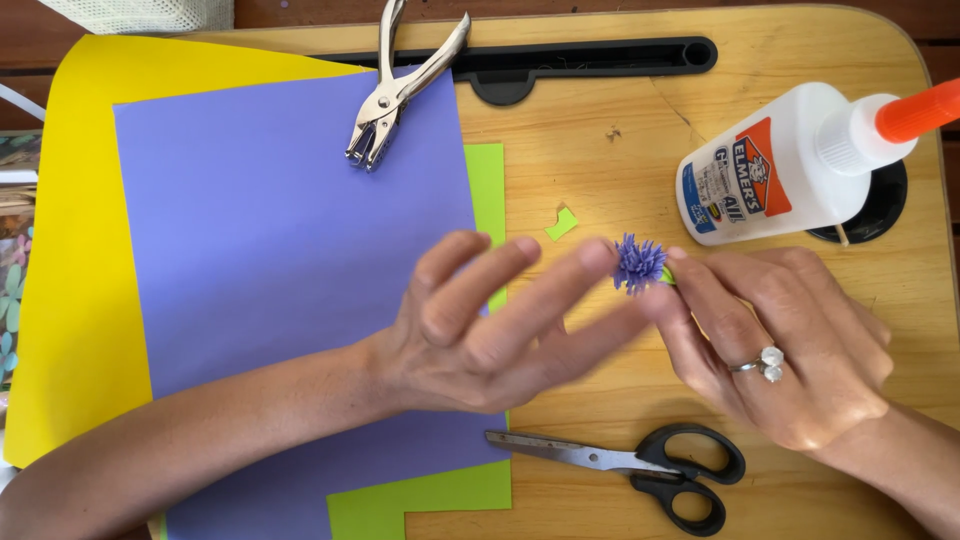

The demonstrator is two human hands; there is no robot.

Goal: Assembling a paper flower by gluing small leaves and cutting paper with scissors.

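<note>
Light wooden lap table (620, 190), rounded corners, black slot along top; dark wood behind, perhaps floor; bright daylight.

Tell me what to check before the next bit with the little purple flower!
1. Right hand pinches the purple paper flower: ok.
2. Left hand fingertips touch the flower's fringe: ok, though blurred.
3. Glue bottle lies near, orange cap on; sealed or not: cannot tell.
4. Scissors closed, apart from both hands: ok.
5. Hole punch lies away on the purple sheet: ok.
</note>
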